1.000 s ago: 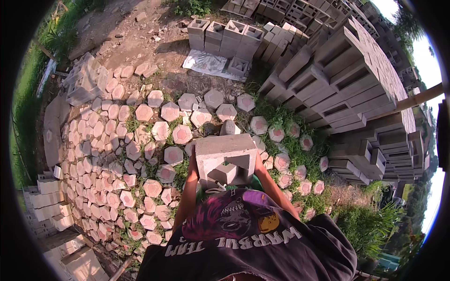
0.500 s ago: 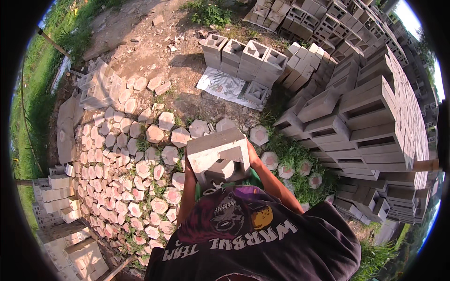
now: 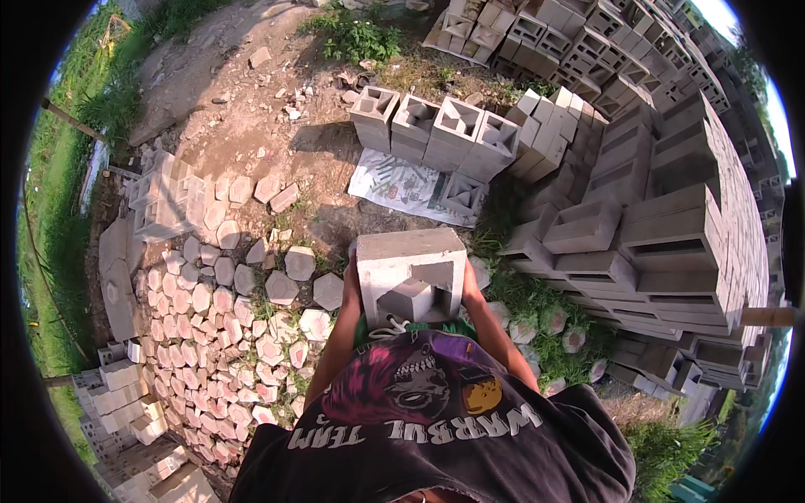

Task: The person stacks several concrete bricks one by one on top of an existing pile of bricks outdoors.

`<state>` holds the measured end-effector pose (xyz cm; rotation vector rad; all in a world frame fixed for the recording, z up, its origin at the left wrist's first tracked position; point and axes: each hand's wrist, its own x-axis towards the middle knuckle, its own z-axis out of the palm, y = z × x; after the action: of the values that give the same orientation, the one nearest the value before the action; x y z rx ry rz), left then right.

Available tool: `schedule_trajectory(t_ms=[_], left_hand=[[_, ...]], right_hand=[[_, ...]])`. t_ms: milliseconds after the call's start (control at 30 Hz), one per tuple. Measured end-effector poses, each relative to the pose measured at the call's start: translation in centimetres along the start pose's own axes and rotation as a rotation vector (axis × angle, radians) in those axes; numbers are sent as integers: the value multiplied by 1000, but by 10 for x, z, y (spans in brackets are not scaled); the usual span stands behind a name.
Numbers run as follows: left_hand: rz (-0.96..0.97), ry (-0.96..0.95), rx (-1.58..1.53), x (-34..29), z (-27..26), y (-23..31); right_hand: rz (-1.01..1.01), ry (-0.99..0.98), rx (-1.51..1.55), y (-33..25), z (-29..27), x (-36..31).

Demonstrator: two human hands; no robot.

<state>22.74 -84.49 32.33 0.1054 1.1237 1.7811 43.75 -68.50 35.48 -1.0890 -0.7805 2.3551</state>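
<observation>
I carry a grey concrete hollow block (image 3: 411, 245) in front of my waist, its openwork face with a slanted inner web turned up toward me. My left hand (image 3: 353, 281) presses against its left side. My right hand (image 3: 470, 281) grips the opposite side. Most of the fingers are hidden by the block and its edges. Ahead of the block lies a white printed sheet (image 3: 394, 186). Along its far edge stands a row of similar hollow blocks (image 3: 457, 126), and one more block (image 3: 463, 194) sits lower at the sheet's right end.
Tall stacks of concrete blocks (image 3: 662, 243) rise on the right, with more at the far right. Hexagonal pavers (image 3: 226, 335) cover the ground to my left, with loose pieces among them. A pale block pile (image 3: 168, 201) stands at left; grass (image 3: 549, 323) grows by the right stacks.
The held block has come closer to the white sheet and now sits more level and slightly farther right in view. Both hands keep their hold; the row of blocks appears nearer.
</observation>
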Motion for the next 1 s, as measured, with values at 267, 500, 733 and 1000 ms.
schedule_trajectory(t_ms=[267, 500, 733, 1000], left_hand=[[-23, -88, 168, 155, -6, 143], [-61, -100, 220, 224, -18, 204], [170, -399, 631, 329, 27, 252], [-198, -372, 739, 505, 64, 250]], right_hand=[[-429, 21, -124, -6, 86, 121], [-391, 170, -80, -46, 164, 177], [-457, 293, 120, -70, 172, 282], [-300, 359, 229, -140, 150, 440]])
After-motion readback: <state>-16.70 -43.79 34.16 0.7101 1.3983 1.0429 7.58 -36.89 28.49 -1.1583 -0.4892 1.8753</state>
